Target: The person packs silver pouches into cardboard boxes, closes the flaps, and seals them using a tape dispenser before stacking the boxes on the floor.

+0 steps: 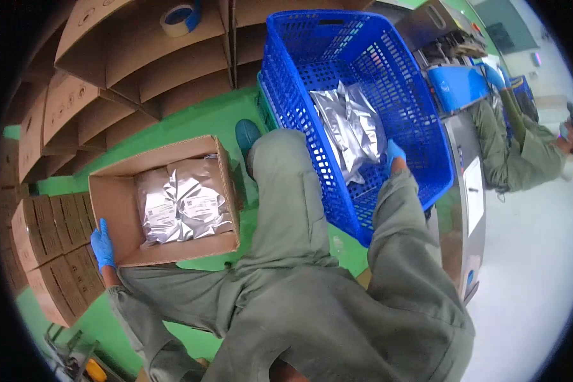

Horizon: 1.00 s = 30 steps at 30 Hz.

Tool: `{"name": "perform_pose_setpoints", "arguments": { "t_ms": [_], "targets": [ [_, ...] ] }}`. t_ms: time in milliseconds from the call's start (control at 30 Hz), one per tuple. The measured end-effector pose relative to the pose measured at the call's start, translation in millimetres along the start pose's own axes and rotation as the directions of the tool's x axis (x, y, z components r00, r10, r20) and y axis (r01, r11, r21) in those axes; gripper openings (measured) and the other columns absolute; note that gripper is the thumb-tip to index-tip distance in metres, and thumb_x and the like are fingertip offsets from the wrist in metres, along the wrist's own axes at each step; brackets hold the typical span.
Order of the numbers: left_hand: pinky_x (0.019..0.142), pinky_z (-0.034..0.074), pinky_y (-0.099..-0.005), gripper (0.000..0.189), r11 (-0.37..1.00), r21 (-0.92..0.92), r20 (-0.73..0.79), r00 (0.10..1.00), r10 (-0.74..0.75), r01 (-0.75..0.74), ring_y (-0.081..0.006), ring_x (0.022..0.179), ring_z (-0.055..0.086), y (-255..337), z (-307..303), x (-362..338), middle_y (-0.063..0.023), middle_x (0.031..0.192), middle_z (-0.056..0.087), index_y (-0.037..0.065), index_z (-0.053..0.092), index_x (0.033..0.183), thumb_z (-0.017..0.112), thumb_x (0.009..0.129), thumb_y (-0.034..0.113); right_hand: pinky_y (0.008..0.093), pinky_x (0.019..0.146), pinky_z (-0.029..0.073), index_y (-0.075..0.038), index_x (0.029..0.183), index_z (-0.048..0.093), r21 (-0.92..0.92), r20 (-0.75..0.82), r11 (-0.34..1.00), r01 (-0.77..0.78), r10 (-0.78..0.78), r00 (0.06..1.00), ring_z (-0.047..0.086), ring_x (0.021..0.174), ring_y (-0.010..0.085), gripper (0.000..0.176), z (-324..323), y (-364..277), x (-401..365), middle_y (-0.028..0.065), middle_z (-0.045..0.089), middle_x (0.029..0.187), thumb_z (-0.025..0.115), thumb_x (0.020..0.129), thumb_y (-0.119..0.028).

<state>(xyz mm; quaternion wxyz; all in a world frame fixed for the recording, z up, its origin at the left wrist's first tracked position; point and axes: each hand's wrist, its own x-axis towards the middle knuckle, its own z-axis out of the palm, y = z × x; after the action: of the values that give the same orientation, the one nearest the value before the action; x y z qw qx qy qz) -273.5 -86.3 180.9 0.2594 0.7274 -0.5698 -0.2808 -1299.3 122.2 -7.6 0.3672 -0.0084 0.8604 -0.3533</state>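
Observation:
An open cardboard box (122,247) holds silver foil pouches (186,202) with printed labels. My left hand (102,244), in a blue glove, grips the box's near left side, fingers on the cardboard. On the right, a blue perforated crate (420,105) is tilted in view, with more silver pouches (350,127) inside. My right hand (395,155), also blue-gloved, is inside the crate at the edge of those pouches; its fingers are partly hidden, so its grip is unclear.
Open cartons (165,54) stand at the upper left, one holding a roll of tape (179,20). Closed boxes (60,254) are stacked at left. Beyond the crate are a steel table (468,159), a machine (455,86) and a co-worker (522,149) in green clothing and blue gloves.

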Motion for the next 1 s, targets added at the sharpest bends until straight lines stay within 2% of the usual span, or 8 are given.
{"name": "perform_pose_setpoints", "arguments": {
  "t_ms": [267,500,567,633,667,733,800,1000],
  "targets": [
    [0.073,0.045,-0.0502,0.064,0.942,0.318,-0.104,0.991,-0.082,0.111,-0.0469,0.081,0.061,51.3,-5.1,-28.5,-0.0295,0.085,0.064,-0.005,0.067,0.09,0.05,0.093,0.056,0.0397,0.104,0.041,0.002,0.133,0.051,0.289,0.494,0.953,-0.096,-0.063,0.867,0.053,0.121,0.0267,0.051,84.8,-56.4,-86.8,0.0193,0.054,0.134,0.051,0.093,-0.031],
    [0.082,0.048,-0.0498,0.065,0.918,0.377,-0.038,0.993,-0.114,0.12,-0.0466,0.09,0.062,43.4,-5.2,-19.9,-0.0285,0.095,0.066,-0.002,0.07,0.091,0.047,0.092,0.058,0.0363,0.105,0.04,0.002,0.138,0.047,0.302,0.212,0.927,0.223,-0.293,0.932,0.05,0.123,0.025,0.054,44.0,-143.1,-52.5,0.0185,0.051,0.137,0.057,0.089,-0.019],
    [0.082,0.049,-0.0498,0.064,0.914,0.394,-0.016,0.995,-0.097,0.096,-0.0464,0.09,0.062,43.1,-5.9,-18.3,-0.028,0.095,0.066,-0.002,0.071,0.09,0.047,0.092,0.057,0.0353,0.105,0.04,0.003,0.139,0.046,0.245,0.1,0.825,0.508,-0.543,0.834,0.049,0.123,0.0245,0.056,51.4,-212.4,-39.8,0.0183,0.05,0.137,0.058,0.088,-0.016],
    [0.083,0.049,-0.0496,0.063,0.91,0.405,-0.029,0.996,-0.082,0.086,-0.0466,0.091,0.062,42.9,-6.3,-21.8,-0.0279,0.095,0.066,-0.001,0.071,0.09,0.046,0.093,0.057,0.0374,0.102,0.042,0.006,0.137,0.046,-0.492,0.2,0.271,0.827,-0.89,0.41,0.053,0.116,0.0266,0.066,46.2,-279.4,-128.3,0.0185,0.055,0.132,0.068,0.083,-0.024],
    [0.083,0.049,-0.0496,0.063,0.913,0.4,-0.026,0.997,-0.074,0.078,-0.0466,0.091,0.062,41.5,-5.5,-22.4,-0.0279,0.095,0.066,-0.001,0.071,0.09,0.046,0.093,0.057,0.0384,0.1,0.043,0.007,0.136,0.046,-0.73,0.227,-0.065,0.68,-0.962,0.152,0.055,0.112,0.0277,0.071,47.4,-314.4,-187.0,0.0186,0.057,0.129,0.073,0.081,-0.029],
    [0.082,0.049,-0.0499,0.063,0.928,0.364,-0.046,0.997,-0.058,0.071,-0.047,0.09,0.062,38.2,-3.5,-23.6,-0.0279,0.095,0.066,-0.001,0.071,0.09,0.046,0.093,0.057,0.0393,0.099,0.045,0.008,0.135,0.047,-0.738,0.244,-0.202,0.644,-0.969,-0.024,0.057,0.11,0.0274,0.067,63.6,-331.5,-354.6,0.0167,0.06,0.125,0.073,0.082,-0.025],
    [0.082,0.049,-0.0501,0.062,0.935,0.345,-0.054,0.997,-0.062,0.077,-0.047,0.09,0.062,38.8,-3.8,-25.4,-0.028,0.095,0.066,-0.001,0.071,0.089,0.046,0.093,0.056,0.0381,0.099,0.044,0.008,0.134,0.048,-0.407,0.317,0.017,0.913,-0.935,0.158,0.057,0.113,0.0264,0.064,74.6,-345.9,-493.2,0.0166,0.06,0.125,0.073,0.083,-0.022],
    [0.082,0.048,-0.0512,0.062,0.935,0.353,-0.019,1.0,-0.022,0.027,-0.0472,0.089,0.062,32.6,-3.6,-19.1,-0.0287,0.094,0.065,-0.001,0.07,0.089,0.045,0.094,0.055,0.03,0.084,0.05,0.004,0.111,0.064,0.022,0.536,0.033,0.999,-0.844,0.016,0.063,0.092,0.0172,0.03,173.7,-364.3,-640.7,0.0102,0.067,0.103,0.068,0.084,-0.01]
  ]
}}
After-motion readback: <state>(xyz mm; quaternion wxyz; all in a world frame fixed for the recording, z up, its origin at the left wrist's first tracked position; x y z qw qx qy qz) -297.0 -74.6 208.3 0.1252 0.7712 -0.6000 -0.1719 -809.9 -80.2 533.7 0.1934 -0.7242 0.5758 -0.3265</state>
